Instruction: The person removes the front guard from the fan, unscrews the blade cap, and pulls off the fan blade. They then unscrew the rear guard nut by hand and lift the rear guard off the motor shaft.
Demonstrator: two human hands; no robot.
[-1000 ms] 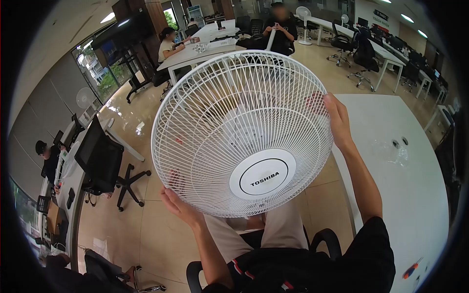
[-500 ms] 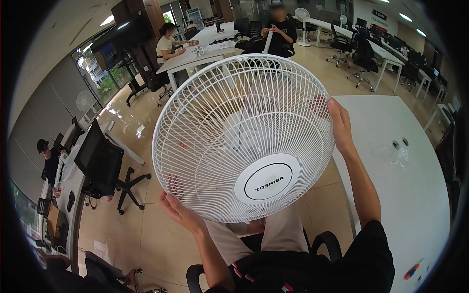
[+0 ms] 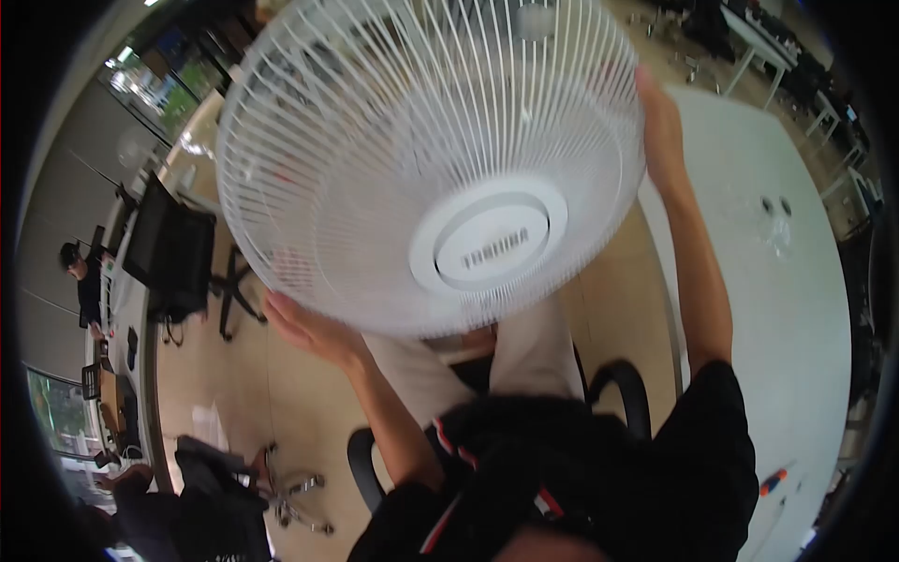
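Note:
A white wire fan grille [image 3: 328, 272] with a round TOSHIBA badge at its hub is held up before me, over my lap. My left hand [image 3: 314, 330] grips its lower left rim, the fingers partly behind the wires. At the right rim, my right hand [image 3: 660, 131] is closed on the same grille, its fingertips showing faintly through the mesh. The wires are smeared by motion, and the grille's top runs out of the view.
To my right stands a white table [image 3: 749, 318] carrying a clear plastic bag [image 3: 775, 232] and a screwdriver [image 3: 773, 482]. A black office chair [image 3: 173, 244] is at the left, near a person [image 3: 86, 286] at another table.
The grille has gone up and slightly left in the view and looks larger, with both hands moving along on its rim. The camera's view has tilted downward.

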